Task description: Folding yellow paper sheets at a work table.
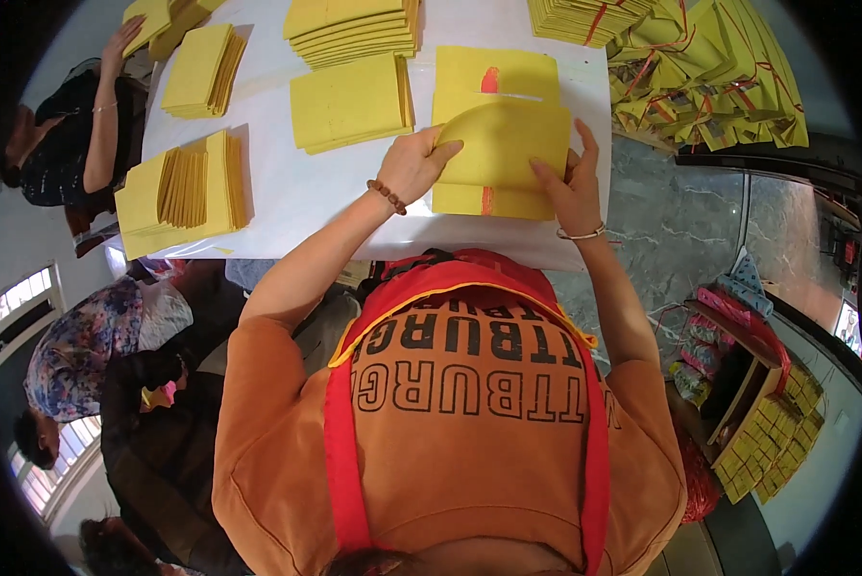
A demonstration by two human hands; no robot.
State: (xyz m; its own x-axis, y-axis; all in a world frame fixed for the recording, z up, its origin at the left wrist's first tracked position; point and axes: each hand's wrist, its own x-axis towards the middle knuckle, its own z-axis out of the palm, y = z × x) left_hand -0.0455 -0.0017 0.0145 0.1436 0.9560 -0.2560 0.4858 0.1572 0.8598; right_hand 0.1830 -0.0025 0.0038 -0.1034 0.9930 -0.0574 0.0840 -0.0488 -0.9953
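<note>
**Left hand point(417, 167) and right hand point(574, 190) hold a curved yellow paper sheet point(503, 139) between them**

Three rows of dark block capitals, the top one partly covered, run upside down across the orange sweatshirt point(460, 461) behind the red apron with yellow trim point(450, 276). Two red marks point(489, 80) show on the yellow paper around the held sheet, too blurred to read.

The left hand pinches the sheet's left edge, thumb on top; the right hand, its thumb pressing the face and index finger raised, grips the right edge. Whether one layer or several is held, I cannot tell. The sheet is above flat yellow paper point(450, 69) at the near right of the white tabletop point(339, 197).

Two yellow stacks point(198, 72) stand at left and two yellow piles point(346, 106) at centre; one red-tied bundle point(584, 17) sits at far right.
</note>
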